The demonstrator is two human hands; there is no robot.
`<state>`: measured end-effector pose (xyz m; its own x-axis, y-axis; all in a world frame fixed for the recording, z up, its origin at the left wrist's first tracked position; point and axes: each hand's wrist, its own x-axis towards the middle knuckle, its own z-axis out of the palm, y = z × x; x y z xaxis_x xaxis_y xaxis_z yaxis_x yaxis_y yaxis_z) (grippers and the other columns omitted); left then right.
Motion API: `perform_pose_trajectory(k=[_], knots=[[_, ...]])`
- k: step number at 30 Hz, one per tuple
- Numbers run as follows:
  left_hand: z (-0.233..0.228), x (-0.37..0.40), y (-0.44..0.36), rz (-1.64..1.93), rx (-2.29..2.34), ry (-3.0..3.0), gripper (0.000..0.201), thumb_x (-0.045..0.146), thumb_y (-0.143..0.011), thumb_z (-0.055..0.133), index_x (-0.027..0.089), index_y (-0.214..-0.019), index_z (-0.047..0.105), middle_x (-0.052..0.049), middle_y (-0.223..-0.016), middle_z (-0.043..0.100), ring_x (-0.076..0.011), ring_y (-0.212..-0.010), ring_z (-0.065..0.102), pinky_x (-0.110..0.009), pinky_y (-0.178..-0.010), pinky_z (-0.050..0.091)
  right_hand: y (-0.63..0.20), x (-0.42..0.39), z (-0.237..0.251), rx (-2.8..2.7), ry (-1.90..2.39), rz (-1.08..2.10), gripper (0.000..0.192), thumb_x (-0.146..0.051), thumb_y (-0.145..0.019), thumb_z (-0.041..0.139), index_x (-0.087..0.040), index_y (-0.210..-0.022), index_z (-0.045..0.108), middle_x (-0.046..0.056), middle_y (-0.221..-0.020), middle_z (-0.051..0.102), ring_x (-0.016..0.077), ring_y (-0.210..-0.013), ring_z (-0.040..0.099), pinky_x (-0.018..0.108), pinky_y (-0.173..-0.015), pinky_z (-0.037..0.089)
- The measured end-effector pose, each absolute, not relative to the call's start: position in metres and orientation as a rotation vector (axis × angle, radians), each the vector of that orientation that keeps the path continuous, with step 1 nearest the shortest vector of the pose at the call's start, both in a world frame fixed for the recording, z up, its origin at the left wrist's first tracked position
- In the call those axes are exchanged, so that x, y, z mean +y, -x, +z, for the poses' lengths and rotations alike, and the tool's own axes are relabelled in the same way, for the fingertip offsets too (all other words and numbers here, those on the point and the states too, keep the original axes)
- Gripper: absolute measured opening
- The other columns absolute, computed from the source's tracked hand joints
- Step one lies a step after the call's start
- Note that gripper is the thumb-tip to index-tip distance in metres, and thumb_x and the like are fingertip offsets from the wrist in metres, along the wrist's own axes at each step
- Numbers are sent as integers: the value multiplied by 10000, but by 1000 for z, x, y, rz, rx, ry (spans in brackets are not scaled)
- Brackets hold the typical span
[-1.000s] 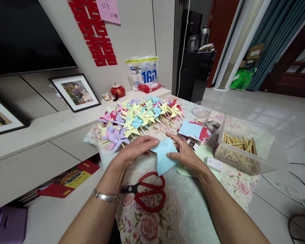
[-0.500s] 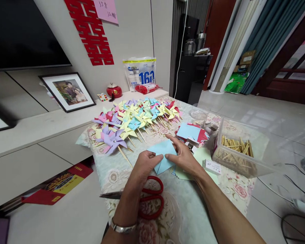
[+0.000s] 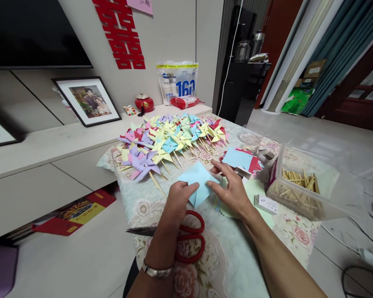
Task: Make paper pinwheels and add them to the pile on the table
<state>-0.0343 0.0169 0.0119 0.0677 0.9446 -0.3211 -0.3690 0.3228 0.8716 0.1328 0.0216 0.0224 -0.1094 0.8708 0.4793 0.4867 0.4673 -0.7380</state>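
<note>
A light blue sheet of paper (image 3: 198, 173) with creases across it is held up between my hands, above the flowered tablecloth. My left hand (image 3: 179, 199) pinches its lower left side, thumb on top. On the right side, my right hand (image 3: 233, 188) has its thumb on the paper, with the other fingers raised around the edge. Scissors with red handles (image 3: 194, 248) lie under my left wrist, blades pointing left. Beyond the hands is a mass of finished paper pinwheels (image 3: 170, 142) on wooden sticks.
A clear plastic box (image 3: 295, 203) of short wooden sticks stands at the right. Near it are a small white box (image 3: 266, 203), pale green paper sheets (image 3: 255, 187), a blue and red paper stack (image 3: 240, 158) and a clear round container (image 3: 251, 140). A picture frame (image 3: 88, 101) stands on the cabinet.
My right thumb has slid right, away from my left thumb, and more of the blue paper's face shows. The paper has turned slightly. The whole view has shifted a little.
</note>
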Motion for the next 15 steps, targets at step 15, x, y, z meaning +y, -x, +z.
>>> perform_pose_trajectory(k=[15], knots=[[11,22,38,1290,997,-643,176,316,-613,713,194,-626,587,38,-578,577,-125,-575,506,-258,-597,435,-117,12,17,-2274,975,152,161,-94,-886,545,-200,-959,642,82,-966,613,248,-927,503,401,-785,391]])
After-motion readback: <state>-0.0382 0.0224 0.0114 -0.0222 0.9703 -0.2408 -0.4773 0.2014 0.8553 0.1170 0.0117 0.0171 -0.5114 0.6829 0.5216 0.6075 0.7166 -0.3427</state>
